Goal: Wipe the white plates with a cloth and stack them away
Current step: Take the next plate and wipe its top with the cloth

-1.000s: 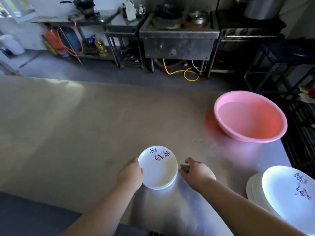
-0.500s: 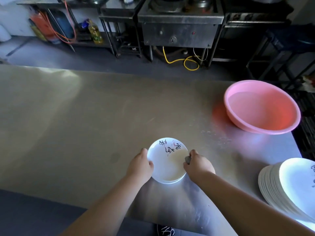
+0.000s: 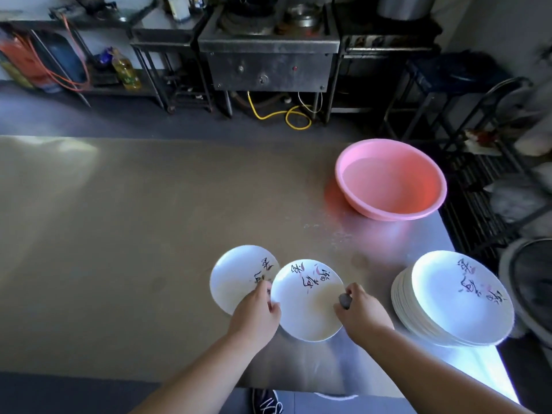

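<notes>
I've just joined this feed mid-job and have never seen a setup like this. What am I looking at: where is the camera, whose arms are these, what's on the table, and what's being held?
There is no machine here. A person works with bare hands, and the single picture comes from a wide-angle camera on their head, looking forward and down. On the steel table, two white plates overlap in front: the left plate and the middle plate. The left hand sits where their rims meet; I cannot tell which one it grips. The right hand pinches a small grey cloth at the middle plate's right rim. Further right stands a stack of white plates, and beyond it a pink basin that seems to hold water.
</notes>
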Motion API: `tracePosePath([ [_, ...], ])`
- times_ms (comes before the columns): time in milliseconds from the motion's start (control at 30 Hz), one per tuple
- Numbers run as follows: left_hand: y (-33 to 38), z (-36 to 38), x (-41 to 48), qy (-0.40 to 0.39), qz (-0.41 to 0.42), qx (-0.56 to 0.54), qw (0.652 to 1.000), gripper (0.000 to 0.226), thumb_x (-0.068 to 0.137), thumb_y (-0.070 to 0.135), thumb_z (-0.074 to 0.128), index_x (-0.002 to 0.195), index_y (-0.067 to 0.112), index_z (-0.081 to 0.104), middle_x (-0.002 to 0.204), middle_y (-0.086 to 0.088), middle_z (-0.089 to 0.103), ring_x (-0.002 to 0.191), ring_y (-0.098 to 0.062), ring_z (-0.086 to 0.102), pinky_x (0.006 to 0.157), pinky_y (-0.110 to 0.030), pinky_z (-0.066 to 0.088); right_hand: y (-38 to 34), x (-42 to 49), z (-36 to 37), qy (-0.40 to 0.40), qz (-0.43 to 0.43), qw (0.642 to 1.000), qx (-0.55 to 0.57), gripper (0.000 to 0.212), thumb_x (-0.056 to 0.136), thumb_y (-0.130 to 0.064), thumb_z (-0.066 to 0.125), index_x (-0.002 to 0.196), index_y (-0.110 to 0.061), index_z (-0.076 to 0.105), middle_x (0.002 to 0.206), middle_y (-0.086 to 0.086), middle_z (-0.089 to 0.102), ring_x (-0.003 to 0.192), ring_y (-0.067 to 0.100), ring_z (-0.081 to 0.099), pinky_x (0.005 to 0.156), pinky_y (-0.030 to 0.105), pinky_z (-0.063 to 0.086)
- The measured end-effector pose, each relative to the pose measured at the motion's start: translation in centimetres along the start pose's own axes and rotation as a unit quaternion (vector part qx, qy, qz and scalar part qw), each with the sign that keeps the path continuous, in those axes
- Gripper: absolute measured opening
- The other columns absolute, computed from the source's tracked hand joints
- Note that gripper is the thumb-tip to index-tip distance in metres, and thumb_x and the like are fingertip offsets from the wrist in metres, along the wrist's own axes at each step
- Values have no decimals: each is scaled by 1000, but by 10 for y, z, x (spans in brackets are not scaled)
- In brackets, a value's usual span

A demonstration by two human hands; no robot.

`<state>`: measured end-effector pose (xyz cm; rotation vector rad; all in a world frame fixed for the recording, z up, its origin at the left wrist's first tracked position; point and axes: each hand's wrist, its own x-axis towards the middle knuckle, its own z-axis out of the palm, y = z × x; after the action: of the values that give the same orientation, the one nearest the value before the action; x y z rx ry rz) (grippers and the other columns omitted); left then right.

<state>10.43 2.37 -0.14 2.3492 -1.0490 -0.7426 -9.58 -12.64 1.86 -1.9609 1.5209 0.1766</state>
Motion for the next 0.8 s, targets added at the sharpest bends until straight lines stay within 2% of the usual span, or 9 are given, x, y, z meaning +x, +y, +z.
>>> tracePosePath([
  [133,14,36,-11,-25,8,3,1000,20,97,27,60,116,27,53,84,8,61,83,-18,62,76,-39,54,42,-5,-1,1,19,1000,1,20,94,-37,59,103,-24,47,82,-7,62,71,15,57,54,30,36],
  [267,18,55,-17,-46,-11,-9,999,18,97,29,63,112,31,55,80,10,59,77,-6,59,74,-35,55,62,-3,0,-7,25,1000,-1,22,95,-37,59,108,-24,47,82,-9,60,73,19,57,56,30,37],
  [400,14,69,-19,-37,-35,-9,999,18,97,33,63,112,36,53,79,12,59,75,-7,61,74,-37,57,69,2,7,-17,9,1000,4,25,96,-37,58,114,-22,47,89,-3,63,84,28,62,67,32,45],
  [533,10,77,-22,-25,-47,-44,998,21,95,29,65,114,33,58,79,14,58,73,-5,59,76,-38,57,73,3,6,-18,-16,1000,3,25,97,-36,59,113,-19,49,98,2,67,88,30,64,73,36,55],
  [633,6,78,-24,-20,-33,-35,999,24,95,34,65,118,34,58,83,15,59,77,-3,59,77,-38,57,73,3,3,1,-33,999,-30,22,100,-39,55,110,-21,47,104,3,68,86,28,61,70,34,52],
  [700,-1,79,-27,22,27,14,999,35,92,40,66,126,34,58,100,17,63,95,-6,60,91,-38,56,67,3,1,33,-56,996,-59,23,101,-41,52,112,-22,44,109,4,67,85,30,61,66,34,49],
  [733,-7,81,-28,46,65,58,995,48,92,45,65,136,31,55,119,14,63,113,-10,57,103,-37,50,61,3,0,46,-70,994,-65,27,102,-42,51,116,-21,44,114,4,66,88,32,64,65,35,49],
  [800,-20,85,-29,54,121,136,982,73,93,56,57,158,26,39,155,8,46,143,-17,38,120,-41,31,47,4,3,51,-111,991,-60,39,102,-47,52,130,-21,44,129,4,61,97,35,68,68,38,52],
])
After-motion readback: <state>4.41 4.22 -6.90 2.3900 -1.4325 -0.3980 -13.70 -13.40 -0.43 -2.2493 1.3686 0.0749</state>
